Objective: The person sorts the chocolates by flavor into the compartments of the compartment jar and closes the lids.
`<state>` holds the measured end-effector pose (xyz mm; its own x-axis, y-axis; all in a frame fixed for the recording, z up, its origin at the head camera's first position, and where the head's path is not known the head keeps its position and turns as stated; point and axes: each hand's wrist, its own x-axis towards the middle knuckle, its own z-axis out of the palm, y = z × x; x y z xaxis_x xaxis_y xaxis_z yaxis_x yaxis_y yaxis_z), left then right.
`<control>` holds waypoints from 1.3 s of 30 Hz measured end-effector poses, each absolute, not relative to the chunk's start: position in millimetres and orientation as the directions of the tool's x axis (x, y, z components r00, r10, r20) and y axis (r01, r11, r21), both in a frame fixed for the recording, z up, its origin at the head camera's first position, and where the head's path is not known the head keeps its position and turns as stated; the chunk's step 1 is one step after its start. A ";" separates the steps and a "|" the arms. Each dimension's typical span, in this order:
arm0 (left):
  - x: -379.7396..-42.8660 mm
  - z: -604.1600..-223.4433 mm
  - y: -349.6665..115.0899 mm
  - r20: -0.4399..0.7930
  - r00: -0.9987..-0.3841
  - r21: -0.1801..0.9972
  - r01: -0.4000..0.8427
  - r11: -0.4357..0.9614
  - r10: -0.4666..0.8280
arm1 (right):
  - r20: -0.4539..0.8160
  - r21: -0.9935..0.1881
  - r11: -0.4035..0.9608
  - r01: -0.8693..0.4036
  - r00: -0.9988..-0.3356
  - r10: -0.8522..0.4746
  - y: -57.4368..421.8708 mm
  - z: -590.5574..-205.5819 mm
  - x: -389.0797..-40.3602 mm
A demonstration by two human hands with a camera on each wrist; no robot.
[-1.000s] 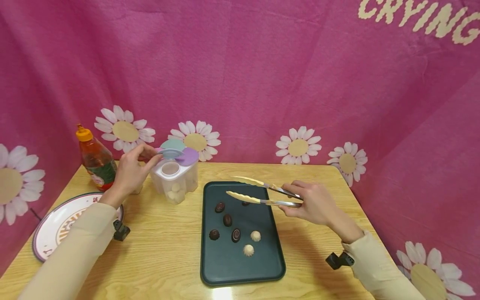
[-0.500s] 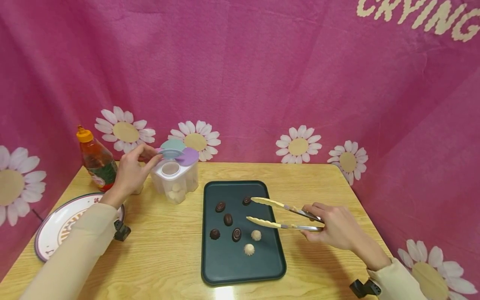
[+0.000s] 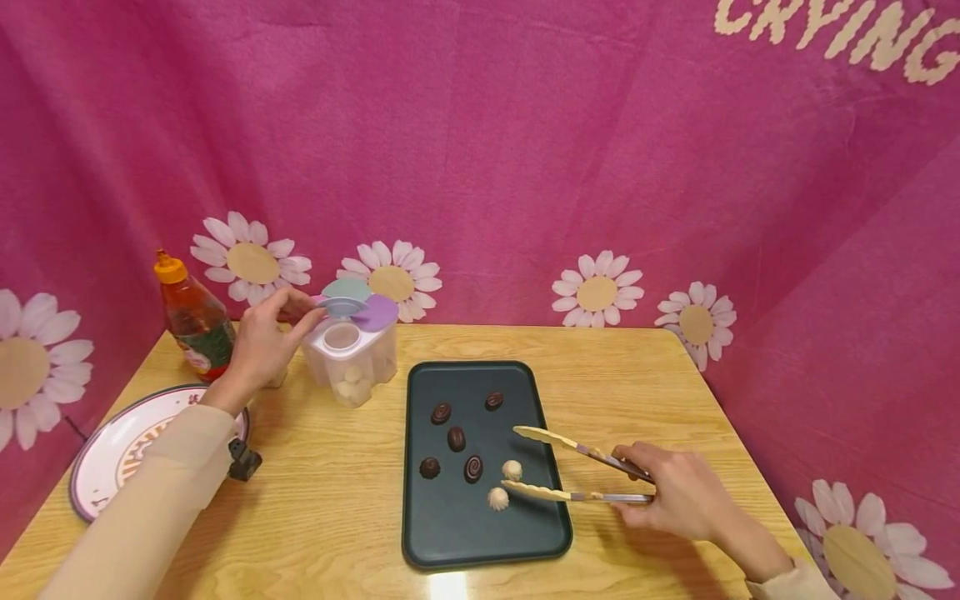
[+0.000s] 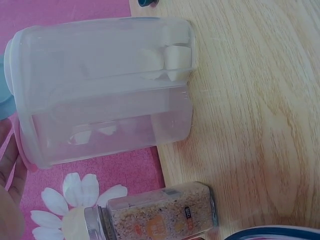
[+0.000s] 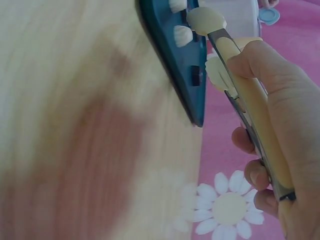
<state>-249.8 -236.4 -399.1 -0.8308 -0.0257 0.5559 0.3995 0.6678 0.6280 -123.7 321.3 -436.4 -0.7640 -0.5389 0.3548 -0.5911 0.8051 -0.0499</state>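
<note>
My right hand (image 3: 675, 487) grips metal tongs (image 3: 543, 492) with cream tips. The tongs are spread, nothing between their tips, over the right side of a dark green tray (image 3: 450, 537). One tip is close to two cream-coloured swirled chocolates (image 3: 498, 498); whether it touches them I cannot tell. Several dark chocolates (image 3: 457, 439) lie farther left and back on the tray. At the back left, my left hand (image 3: 270, 337) pinches the raised blue flap (image 3: 341, 307) of a clear container (image 3: 318, 367). A round opening shows in its lid, and whitish chunks (image 4: 177, 62) lie inside.
A sauce bottle (image 3: 197, 325) with an orange cap stands at the back left, behind a patterned white plate (image 3: 93, 467). A jar of seasoning (image 4: 160, 212) stands near the container. Pink cloth (image 3: 480, 167) with daisies hangs around the wooden table (image 3: 330, 500).
My right hand has moved the tongs right and toward me, from above the tray's far part to beside the cream chocolates. The left hand and container have stayed put.
</note>
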 end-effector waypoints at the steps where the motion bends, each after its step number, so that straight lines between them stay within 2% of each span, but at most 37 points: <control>1: -249.5 -398.8 -236.3 0.557 -0.830 0.629 0.400 0.667 -0.028 | 0.354 -0.050 0.803 -0.593 -0.763 -0.541 322.0 -438.5 -122.7; 6: -248.0 -397.8 -236.1 0.558 -0.829 0.631 0.400 0.664 -0.031 | 0.341 -0.067 0.805 -0.589 -0.772 -0.536 322.9 -447.8 -119.6; 11: -247.1 -397.6 -235.5 0.555 -0.831 0.632 0.402 0.663 -0.026 | 0.278 -0.127 0.819 -0.559 -0.813 -0.511 320.8 -451.4 -118.0; 20: -249.5 -399.5 -237.4 0.573 -0.819 0.623 0.419 0.660 -0.022 | 0.198 -0.181 0.816 -0.549 -0.833 -0.516 318.9 -451.0 -120.0; 27: -249.7 -399.5 -237.6 0.578 -0.816 0.621 0.423 0.660 -0.021 | 0.200 -0.173 0.804 -0.569 -0.819 -0.537 318.5 -449.8 -122.3; 39: -250.7 -400.5 -237.0 0.584 -0.812 0.617 0.433 0.657 -0.013 | 0.286 -0.113 0.764 -0.635 -0.757 -0.587 309.0 -436.1 -134.5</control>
